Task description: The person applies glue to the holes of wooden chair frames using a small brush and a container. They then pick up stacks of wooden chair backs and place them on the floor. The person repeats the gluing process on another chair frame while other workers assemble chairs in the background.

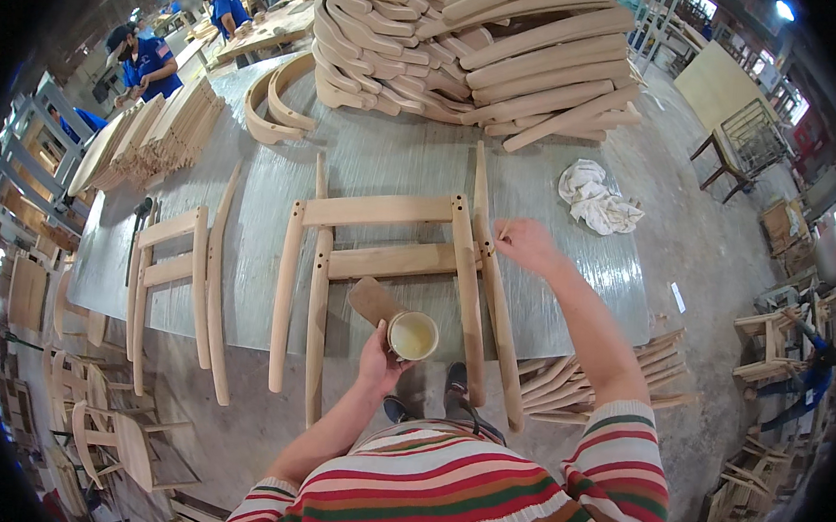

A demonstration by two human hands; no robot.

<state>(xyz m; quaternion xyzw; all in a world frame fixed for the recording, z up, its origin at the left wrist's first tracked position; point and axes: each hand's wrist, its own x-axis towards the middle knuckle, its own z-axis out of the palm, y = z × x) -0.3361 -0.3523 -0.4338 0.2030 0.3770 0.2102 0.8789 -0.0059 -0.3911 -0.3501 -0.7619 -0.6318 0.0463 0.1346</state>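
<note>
Striped sleeves in red, green and cream fill the lower edge, and from them the person's two forearms reach up to a grey table (548,296). Closest in, the left hand (378,358) is closed around a small round cup (413,335) of pale yellowish liquid, held at the table's near edge just in front of a small flat wooden block (371,299). Beyond it lies a wooden chair frame (390,260), two long legs joined by two cross rails, flat on the table with its leg ends overhanging the near edge. The right hand (525,242), well apart from the left, rests with its fingers pinched together against a loose curved rail (497,293) just beside the frame's right leg; whether it holds something small I cannot tell. Left of this lies a second, similar frame (176,277). Farther right sits a crumpled white rag (596,199), and at the far end rises a tall stack of curved wooden parts (485,57). People in blue shirts work at benches behind.
</note>
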